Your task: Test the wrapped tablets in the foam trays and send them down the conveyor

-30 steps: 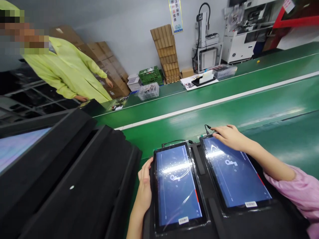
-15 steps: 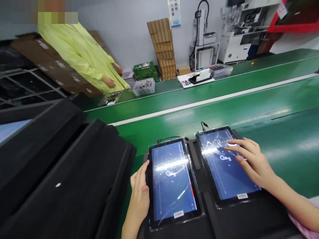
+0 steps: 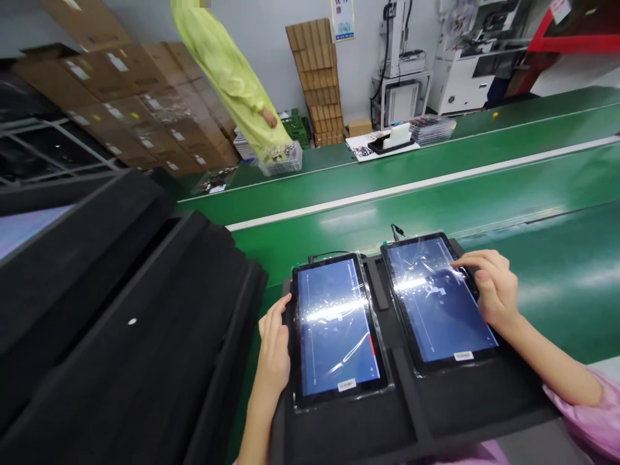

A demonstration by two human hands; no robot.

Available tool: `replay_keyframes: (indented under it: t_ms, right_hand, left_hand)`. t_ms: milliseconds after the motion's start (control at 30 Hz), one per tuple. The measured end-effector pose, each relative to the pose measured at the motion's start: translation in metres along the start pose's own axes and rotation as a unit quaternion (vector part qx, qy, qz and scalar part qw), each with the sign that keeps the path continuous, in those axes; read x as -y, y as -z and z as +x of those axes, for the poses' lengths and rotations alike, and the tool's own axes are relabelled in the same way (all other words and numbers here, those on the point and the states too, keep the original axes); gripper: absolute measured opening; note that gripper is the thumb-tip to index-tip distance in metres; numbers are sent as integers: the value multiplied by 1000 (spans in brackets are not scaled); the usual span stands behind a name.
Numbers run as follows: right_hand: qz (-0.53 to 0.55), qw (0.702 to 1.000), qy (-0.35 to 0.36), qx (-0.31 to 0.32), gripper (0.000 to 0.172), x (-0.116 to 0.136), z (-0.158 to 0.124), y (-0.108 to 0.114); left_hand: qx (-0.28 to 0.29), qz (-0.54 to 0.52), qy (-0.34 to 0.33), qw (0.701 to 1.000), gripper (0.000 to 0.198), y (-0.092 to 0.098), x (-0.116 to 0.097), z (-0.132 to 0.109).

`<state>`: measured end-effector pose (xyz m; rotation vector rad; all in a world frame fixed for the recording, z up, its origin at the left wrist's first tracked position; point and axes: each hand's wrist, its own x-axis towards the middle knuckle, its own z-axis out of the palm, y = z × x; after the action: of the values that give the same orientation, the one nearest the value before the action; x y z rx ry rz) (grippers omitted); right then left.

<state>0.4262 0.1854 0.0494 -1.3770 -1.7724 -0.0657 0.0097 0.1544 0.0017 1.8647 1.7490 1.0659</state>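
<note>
Two tablets with lit blue screens and clear film lie side by side in a black foam tray (image 3: 356, 423). My left hand (image 3: 274, 352) rests along the left edge of the left tablet (image 3: 334, 361), fingers stretched and holding nothing. Over the right edge of the right tablet (image 3: 450, 320) is my right hand (image 3: 496, 290). Its index finger reaches out to the screen's upper right, while the other fingers are partly curled and hidden. Whether that fingertip touches the glass I cannot tell. A short black cable (image 3: 397, 230) shows behind the right tablet.
Black foam trays (image 3: 159, 336) are stacked at the left. A green conveyor (image 3: 416, 197) crosses behind the tablets. Beyond it are a clear plastic box (image 3: 283, 160), a black holder (image 3: 387, 143) and a person in a yellow gown (image 3: 227, 71). Cardboard boxes (image 3: 140, 123) stand behind.
My right hand has shifted to the tablet's right edge, its spread fingers drawing in to one pointing finger. My left hand stays on its tablet's edge. The yellow-gowned person has moved right; the view has shifted.
</note>
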Motion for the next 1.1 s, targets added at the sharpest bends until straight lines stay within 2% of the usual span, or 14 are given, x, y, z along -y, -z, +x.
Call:
replay_keyframes:
  t_ms: [167,400,600,767,900,1000,1100]
  right_hand:
    - [5,1000,-13,-17,49,1,0,-1]
    - [-4,1000,0,-11,47,-1,1,-1]
    - [5,1000,6,-1,50,0,1,-2]
    - [-1,998,3,68,52,-5,9,-9]
    - [6,988,0,154,45,-10,42,-19]
    - [-5,971,-42,236,40,-5,80,-35]
    - [-9,943,-134,305,35,5,116,-58]
  left_hand:
    - [7,8,7,1000,52,0,-3,0]
    - [19,17,-10,1000,49,0,-6,3]
    - [33,25,-16,999,50,1,1,4]
    - [23,9,10,1000,51,-2,5,9]
    - [18,23,29,999,58,-3,-1,27]
    - [49,77,17,996,57,1,-23,51]
    - [148,133,-76,977,53,1,-64,82]
